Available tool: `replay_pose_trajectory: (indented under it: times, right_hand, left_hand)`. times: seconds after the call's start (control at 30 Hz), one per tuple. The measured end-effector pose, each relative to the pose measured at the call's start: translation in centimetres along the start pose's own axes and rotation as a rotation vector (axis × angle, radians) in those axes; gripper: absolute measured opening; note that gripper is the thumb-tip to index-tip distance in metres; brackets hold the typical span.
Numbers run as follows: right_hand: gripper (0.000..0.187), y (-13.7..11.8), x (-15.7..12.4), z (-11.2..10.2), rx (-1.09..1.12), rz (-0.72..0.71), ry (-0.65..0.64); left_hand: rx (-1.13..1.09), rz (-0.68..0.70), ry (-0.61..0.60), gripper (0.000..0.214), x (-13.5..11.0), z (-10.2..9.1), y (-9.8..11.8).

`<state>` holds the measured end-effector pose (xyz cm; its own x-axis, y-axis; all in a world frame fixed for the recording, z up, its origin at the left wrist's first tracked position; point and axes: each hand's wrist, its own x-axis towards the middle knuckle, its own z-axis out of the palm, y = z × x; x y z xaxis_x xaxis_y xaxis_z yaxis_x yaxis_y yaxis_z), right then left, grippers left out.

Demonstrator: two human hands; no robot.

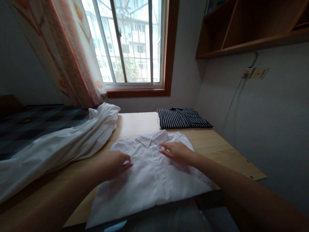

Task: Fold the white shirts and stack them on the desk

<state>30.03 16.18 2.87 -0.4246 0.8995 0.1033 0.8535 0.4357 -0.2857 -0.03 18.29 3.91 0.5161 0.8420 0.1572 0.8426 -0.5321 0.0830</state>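
Observation:
A white collared shirt (pixel 145 180) lies folded into a broad shape on the wooden table, its collar toward the window and its button placket facing up. My right hand (pixel 177 152) is over the upper part of the shirt, just right of the placket below the collar, with thumb and fingers apart. Over the shirt's left side is my left hand (pixel 118 163), its fingers bent and a gap showing between thumb and forefinger. Nothing shows in either hand. Whether the left fingertips touch the cloth I cannot tell.
The wooden table (pixel 212 145) carries a folded black-and-white striped garment (pixel 183 118) at the back right. A crumpled white cloth (pixel 72 141) spreads along the left, beside a dark checked bed cover (pixel 43 125). A window (pixel 130 45), a curtain (pixel 70 51) and a wall shelf (pixel 231 48) stand beyond.

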Motion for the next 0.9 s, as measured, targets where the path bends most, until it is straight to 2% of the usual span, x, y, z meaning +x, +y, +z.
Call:
replay_pose_trajectory:
  times: [0.03,0.1,0.17,0.23,0.33,0.43,0.63,0.9]
  right_hand:
    - [0.046,-0.1,1.3,-0.6,-0.017,0.040,0.030]
    - [0.044,-0.2,3.8,-1.0,-0.058,0.098,0.095]
    - [0.042,-0.3,5.8,-0.4,-0.078,0.135,0.099]
    - [0.039,-0.2,6.9,0.9,-0.075,0.159,0.065]
    - [0.033,0.3,7.2,2.9,-0.040,0.170,0.092]
    - [0.023,1.6,7.0,3.8,0.056,0.165,0.159]
    - [0.014,4.1,7.2,4.0,0.395,0.051,0.242]
    - [0.017,5.2,7.5,4.8,0.836,0.068,0.194]
  left_hand:
    - [0.035,0.017,-0.046,0.024,1.6,-0.3,0.9]
    - [0.052,0.021,0.030,0.021,4.9,-0.2,2.8]
    - [0.003,0.048,0.161,0.016,7.8,1.2,4.4]
    - [-0.084,0.088,0.228,0.032,9.7,3.5,5.1]
    - [-0.263,0.103,0.254,0.043,10.8,7.2,4.6]
    - [-0.404,0.138,0.225,0.041,10.9,9.1,3.2]
    - [-0.518,0.160,0.177,0.035,11.2,8.5,2.0]
    - [-0.688,0.090,0.101,0.033,11.8,7.6,1.4]
